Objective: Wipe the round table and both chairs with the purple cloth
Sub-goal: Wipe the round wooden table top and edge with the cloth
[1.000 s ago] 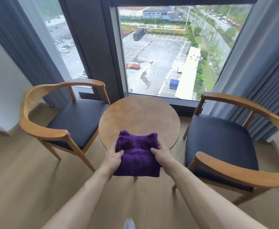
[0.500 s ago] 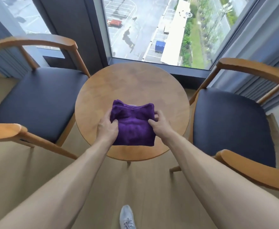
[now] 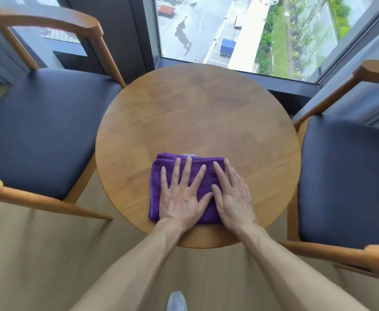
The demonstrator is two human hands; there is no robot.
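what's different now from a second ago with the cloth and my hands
The purple cloth went from held up by its sides to lying flat on the round table. The left hand and right hand let go of its edges and now press on top with straight fingers. Both chairs kept their places.

One round wooden table (image 3: 197, 122); two wooden armchairs with dark padded seats, left (image 3: 38, 129) and right (image 3: 350, 176); one folded purple cloth (image 3: 157, 176); two bare hands, left (image 3: 181, 194) and right (image 3: 233, 196); one grey shoe (image 3: 177, 301)
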